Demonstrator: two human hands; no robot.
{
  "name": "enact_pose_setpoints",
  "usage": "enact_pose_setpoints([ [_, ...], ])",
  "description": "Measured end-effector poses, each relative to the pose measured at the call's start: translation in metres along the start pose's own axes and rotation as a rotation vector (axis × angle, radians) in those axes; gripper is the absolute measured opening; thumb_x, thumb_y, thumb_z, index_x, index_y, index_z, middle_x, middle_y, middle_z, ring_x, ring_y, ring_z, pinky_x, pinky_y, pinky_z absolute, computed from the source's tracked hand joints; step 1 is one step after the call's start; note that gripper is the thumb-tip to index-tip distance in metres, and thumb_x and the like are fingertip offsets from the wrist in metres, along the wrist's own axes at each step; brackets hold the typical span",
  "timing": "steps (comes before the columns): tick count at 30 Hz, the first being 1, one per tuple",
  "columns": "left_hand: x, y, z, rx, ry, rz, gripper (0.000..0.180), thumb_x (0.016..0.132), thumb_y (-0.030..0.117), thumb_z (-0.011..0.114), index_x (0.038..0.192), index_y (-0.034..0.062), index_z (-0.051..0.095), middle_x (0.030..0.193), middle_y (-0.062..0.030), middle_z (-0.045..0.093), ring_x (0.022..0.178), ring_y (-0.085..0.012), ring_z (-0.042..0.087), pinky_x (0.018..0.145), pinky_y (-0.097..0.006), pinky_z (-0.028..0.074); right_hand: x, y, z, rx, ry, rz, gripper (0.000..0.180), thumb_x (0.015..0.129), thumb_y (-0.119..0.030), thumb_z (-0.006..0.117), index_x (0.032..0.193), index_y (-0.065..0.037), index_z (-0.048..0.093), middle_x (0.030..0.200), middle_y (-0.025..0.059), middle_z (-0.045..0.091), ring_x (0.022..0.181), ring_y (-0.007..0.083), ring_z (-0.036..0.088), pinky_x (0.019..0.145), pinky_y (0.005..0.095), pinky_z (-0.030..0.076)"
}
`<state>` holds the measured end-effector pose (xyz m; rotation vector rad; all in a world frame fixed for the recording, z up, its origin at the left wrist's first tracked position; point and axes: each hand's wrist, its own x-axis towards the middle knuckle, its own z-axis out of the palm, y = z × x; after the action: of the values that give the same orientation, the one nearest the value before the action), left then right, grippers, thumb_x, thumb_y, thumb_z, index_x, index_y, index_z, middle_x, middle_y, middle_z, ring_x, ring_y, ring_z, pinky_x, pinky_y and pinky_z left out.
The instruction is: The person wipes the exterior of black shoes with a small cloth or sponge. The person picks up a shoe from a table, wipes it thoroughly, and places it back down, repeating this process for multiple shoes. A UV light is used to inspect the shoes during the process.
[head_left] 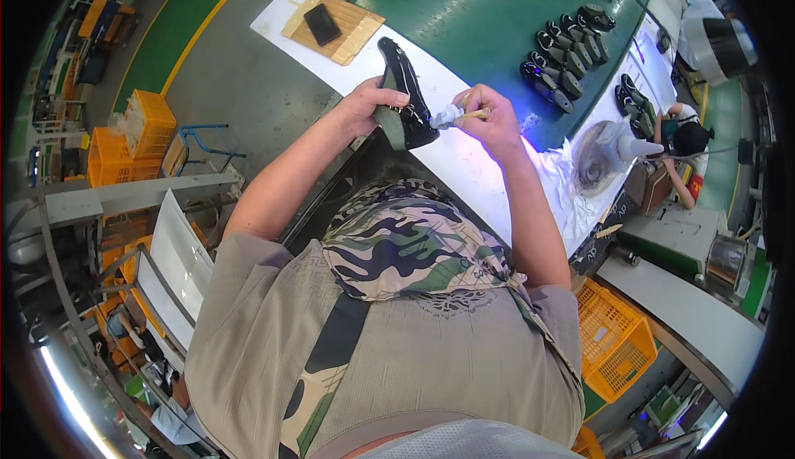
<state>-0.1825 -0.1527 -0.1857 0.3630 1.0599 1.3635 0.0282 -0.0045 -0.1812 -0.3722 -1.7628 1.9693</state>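
My left hand is closed around a glossy black shoe with a grey-green sole, held tilted over the near edge of the white worktop. My right hand pinches a thin yellowish stick. At the stick's tip is a whitish, crumpled wad of cloth, which meets the side of the shoe near its lower end. The fingers of the right hand partly cover the stick.
Beyond the worktop runs a green belt carrying several black shoes. A phone lies on cardboard at the far left. On the right stand a white squeeze bottle and a yellow crate. Another person sits at the right.
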Motion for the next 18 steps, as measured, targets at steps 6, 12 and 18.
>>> enact_pose_setpoints([
  [6,-0.028,0.002,-0.034,-0.246,-0.028,0.154,0.055,0.073,0.013,0.072,0.122,-0.0007,0.052,0.108,-0.0135,0.066,0.097,-0.0255,0.066,0.095,-0.04,0.051,0.009,0.02,0.035,0.252,0.177,0.079,0.02,0.074,0.002,0.073,0.079,-0.004,0.055,0.085,0.0082,0.06,0.077,0.013,0.058,0.069,0.0275,0.048],
  [12,-0.058,-0.001,-0.047,-0.076,0.165,0.415,0.054,0.071,0.011,0.073,0.12,-0.0002,0.052,0.107,-0.0111,0.065,0.097,-0.023,0.064,0.094,-0.037,0.05,0.012,0.015,0.071,0.225,0.252,0.134,0.019,0.074,0.002,0.074,0.081,-0.003,0.057,0.076,0.0042,0.06,0.066,0.0111,0.057,0.062,0.0254,0.047],
  [18,-0.098,-0.006,-0.037,0.32,0.486,0.766,0.081,0.065,0.008,0.082,0.134,0.0,0.04,0.121,-0.0106,0.054,0.113,-0.0215,0.053,0.101,-0.034,0.041,0.02,0.01,0.105,0.138,0.285,0.244,0.016,0.073,0.003,0.073,0.081,0.001,0.059,0.073,0.0058,0.06,0.062,0.0139,0.058,0.056,0.0278,0.049],
])
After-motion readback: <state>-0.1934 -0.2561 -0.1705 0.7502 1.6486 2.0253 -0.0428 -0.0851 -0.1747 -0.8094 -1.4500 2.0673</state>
